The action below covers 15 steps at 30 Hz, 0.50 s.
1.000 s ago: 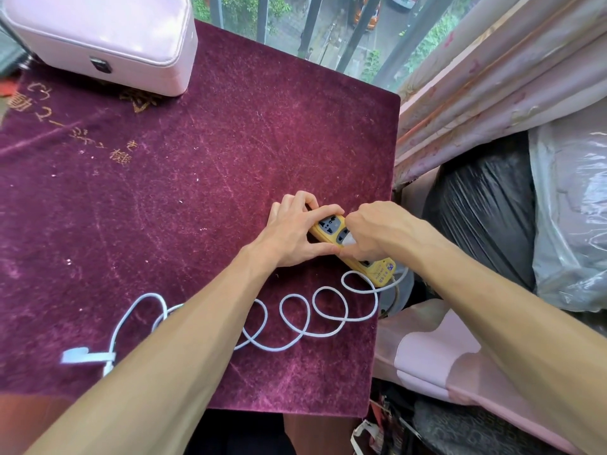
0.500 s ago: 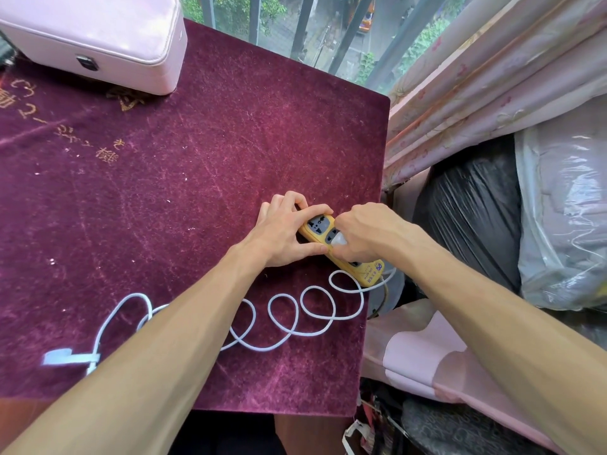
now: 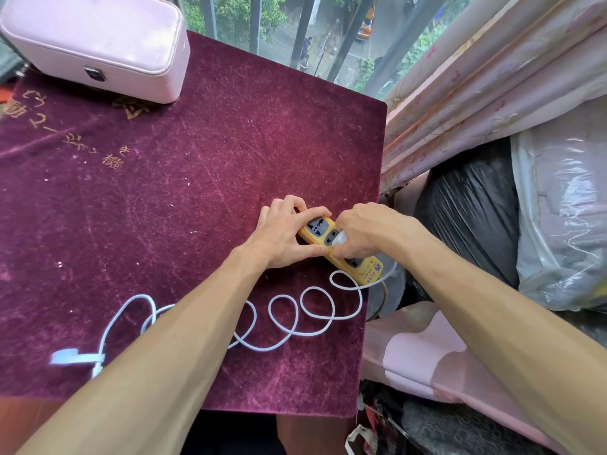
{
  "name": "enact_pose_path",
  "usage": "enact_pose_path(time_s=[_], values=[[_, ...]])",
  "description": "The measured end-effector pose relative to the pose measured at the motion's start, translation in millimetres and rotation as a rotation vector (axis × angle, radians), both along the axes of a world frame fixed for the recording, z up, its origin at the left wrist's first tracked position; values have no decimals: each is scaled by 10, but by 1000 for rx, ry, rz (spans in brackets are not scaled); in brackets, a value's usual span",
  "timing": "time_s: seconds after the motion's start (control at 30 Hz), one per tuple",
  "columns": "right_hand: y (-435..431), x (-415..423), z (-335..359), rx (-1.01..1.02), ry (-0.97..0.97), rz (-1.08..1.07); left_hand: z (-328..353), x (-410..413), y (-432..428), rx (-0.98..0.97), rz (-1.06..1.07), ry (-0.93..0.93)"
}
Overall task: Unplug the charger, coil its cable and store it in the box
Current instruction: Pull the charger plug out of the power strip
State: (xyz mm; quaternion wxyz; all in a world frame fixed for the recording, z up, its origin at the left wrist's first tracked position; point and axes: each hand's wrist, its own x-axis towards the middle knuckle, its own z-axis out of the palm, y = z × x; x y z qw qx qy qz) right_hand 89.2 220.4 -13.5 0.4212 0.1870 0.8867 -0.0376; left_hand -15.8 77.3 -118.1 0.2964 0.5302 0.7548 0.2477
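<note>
Head view only, wide-angle, edges bent. The right grip (image 3: 371, 231), a bare hand, is curled over the white charger (image 3: 340, 239) and pinches it. Only a small white corner of the charger shows under the fingers, so I cannot tell whether its pins are fully seated or partly out. It sits at the middle socket of a yellow power strip (image 3: 363, 269), which lies slantwise near the right edge of the worktop (image 3: 197, 178).

The left grip (image 3: 285, 234) clamps the strip's far end, fingers curled over the far side and thumb flat along the near side. Its fingertips are hidden behind the strip.

The white cable (image 3: 285, 311) lies in loose loops on the maroon cloth, running leftward from just beside the strip's near end. The left forearm crosses over it and hides a middle stretch. Where the cable meets the charger is covered by the right grip. Its other end carries a pale strap (image 3: 70, 357) near the front-left of the worktop, and I cannot make out the connector beside it.

The pink box (image 3: 98, 44), lid closed, stands at the far-left corner, well apart from the strip. The frame's top edge cuts off its far side. I cannot read the print on the strip's label or the gold lettering on the cloth.

To the right of the worktop are a curtain (image 3: 476, 87), a black bag (image 3: 469, 205) and a clear plastic bag (image 3: 565, 218) with unreadable contents.
</note>
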Motion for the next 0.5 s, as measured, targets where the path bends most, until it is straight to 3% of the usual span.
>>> enact_pose_path(time_s=[0.13,0.27,0.43,0.5], values=[[-11,-42,246,-39,62,-71,68,-5,15,-34,3,-14],[-224,223,442,-44,185,-285,312,-8,-129,-94,32,-130],[-974,779,589,-362,701,-776,796,119,-1025,67,591,-536],[-1332,845,574,-487,819,-891,1005,211,-1356,29,667,-705]])
